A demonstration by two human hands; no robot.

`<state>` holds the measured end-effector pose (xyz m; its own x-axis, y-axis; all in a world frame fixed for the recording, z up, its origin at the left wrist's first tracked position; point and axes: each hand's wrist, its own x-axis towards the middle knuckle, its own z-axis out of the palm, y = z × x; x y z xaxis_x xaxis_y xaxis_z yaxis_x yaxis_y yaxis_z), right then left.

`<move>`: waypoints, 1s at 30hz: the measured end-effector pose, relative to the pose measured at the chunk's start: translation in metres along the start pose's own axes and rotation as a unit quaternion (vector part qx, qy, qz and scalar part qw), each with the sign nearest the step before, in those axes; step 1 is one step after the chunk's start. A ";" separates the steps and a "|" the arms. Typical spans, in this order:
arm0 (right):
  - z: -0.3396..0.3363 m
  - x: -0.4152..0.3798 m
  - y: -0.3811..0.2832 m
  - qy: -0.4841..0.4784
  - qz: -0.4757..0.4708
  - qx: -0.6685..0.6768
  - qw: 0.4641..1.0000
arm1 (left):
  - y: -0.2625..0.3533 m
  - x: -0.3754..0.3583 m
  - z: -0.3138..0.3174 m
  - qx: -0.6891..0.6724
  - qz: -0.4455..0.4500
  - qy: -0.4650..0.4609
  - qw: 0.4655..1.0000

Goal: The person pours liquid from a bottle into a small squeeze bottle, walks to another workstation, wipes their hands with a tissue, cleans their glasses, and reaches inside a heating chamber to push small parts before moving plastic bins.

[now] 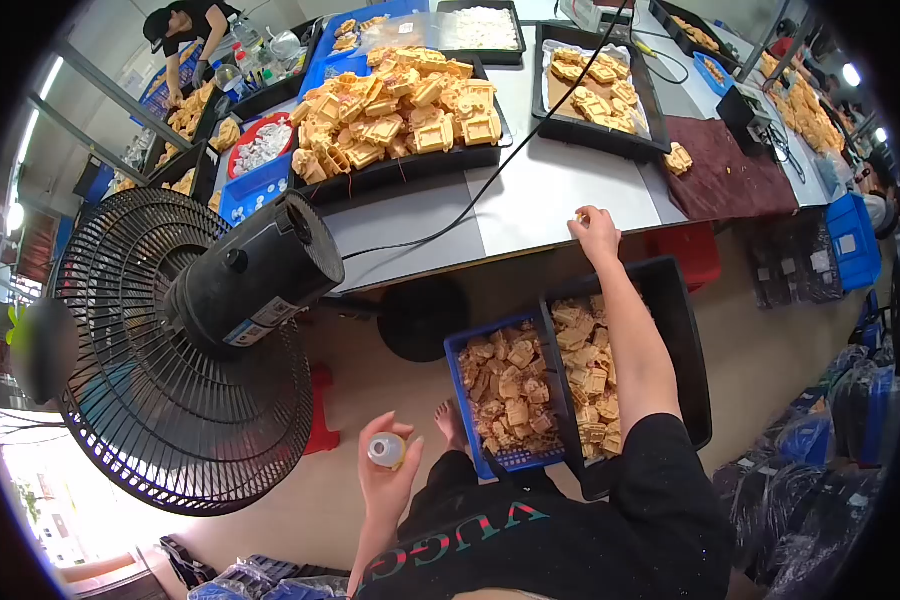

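My left hand (382,490) is raised low in the view, its fingers wrapped round a small translucent bottle (386,450) seen end-on. My right hand (597,237) reaches to the front edge of the white table (530,200). Its fingertips are pinched together, with a tiny yellowish bit showing at them that is too small to name. Under my right arm stands a black bin (688,370) with cream-yellow moulded plastic parts (582,345). Beside it is a blue basket (454,380) full of similar parts (510,390).
A large black fan (240,290) stands at the left. On the table are a heaped tray of yellow parts (410,110), a second black tray (660,130), a dark red cloth (730,170) and a black cable (480,190). Another person (185,40) works at the far left.
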<state>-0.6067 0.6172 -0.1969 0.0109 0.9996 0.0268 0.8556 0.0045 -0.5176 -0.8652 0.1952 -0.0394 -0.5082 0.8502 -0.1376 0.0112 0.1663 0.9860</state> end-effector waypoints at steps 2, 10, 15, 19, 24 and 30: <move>0.005 0.005 0.002 0.004 0.007 -0.018 1.000 | -0.003 0.000 -0.003 -0.008 -0.005 0.007 1.000; -0.047 -0.048 -0.063 -0.127 -0.115 0.314 0.934 | 0.019 0.005 0.014 -0.045 -0.017 -0.054 0.997; -0.143 -0.177 -0.164 -0.374 -0.266 0.363 0.811 | 0.027 0.002 0.028 -0.036 0.001 -0.105 0.994; -0.181 -0.229 -0.204 -0.405 -0.443 0.271 0.753 | 0.043 -0.011 0.034 -0.069 -0.010 -0.149 0.986; -0.176 -0.250 -0.222 -0.397 -0.437 0.277 0.758 | 0.044 -0.014 0.013 -0.046 -0.003 -0.164 0.985; -0.172 -0.271 -0.250 -0.357 -0.416 0.238 0.802 | 0.037 0.011 -0.026 0.010 0.041 -0.249 0.967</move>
<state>-0.7341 0.3398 0.0722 -0.9054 0.4060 0.1241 0.1164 0.5186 -0.8471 -0.8929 0.1981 -0.0020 -0.0260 0.9954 -0.0919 0.0521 0.0931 0.9943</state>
